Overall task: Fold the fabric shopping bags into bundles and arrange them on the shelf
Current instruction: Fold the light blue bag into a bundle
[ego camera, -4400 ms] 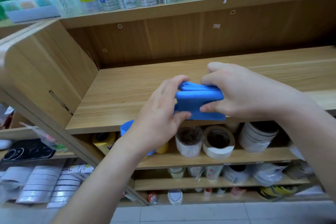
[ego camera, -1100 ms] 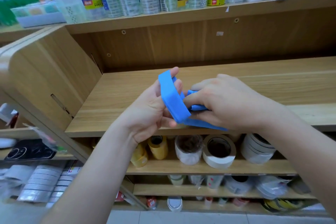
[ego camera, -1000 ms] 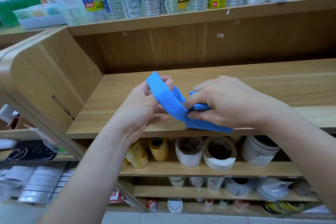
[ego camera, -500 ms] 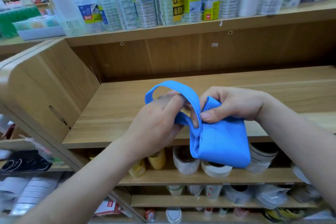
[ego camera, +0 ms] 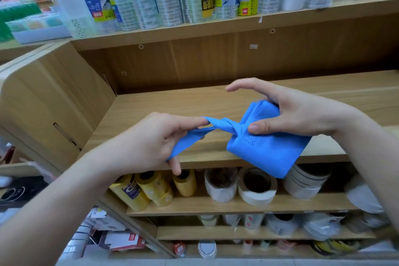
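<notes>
Head view, blue fabric bag [ego camera: 267, 149], folded, handle-wrapped bundle

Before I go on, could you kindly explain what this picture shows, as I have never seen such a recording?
There is no machine here: a person wears a camera on the head, so the picture looks forward and down at their two bare hands. The left hand pinches the blue strap of a blue fabric shopping bag, wound round the folded body, which the right hand grips. The bag is held in front of a light wooden shelf, not lying on it. On the shelf below sit yellow rolls of tape and white rolls of tape.
</notes>
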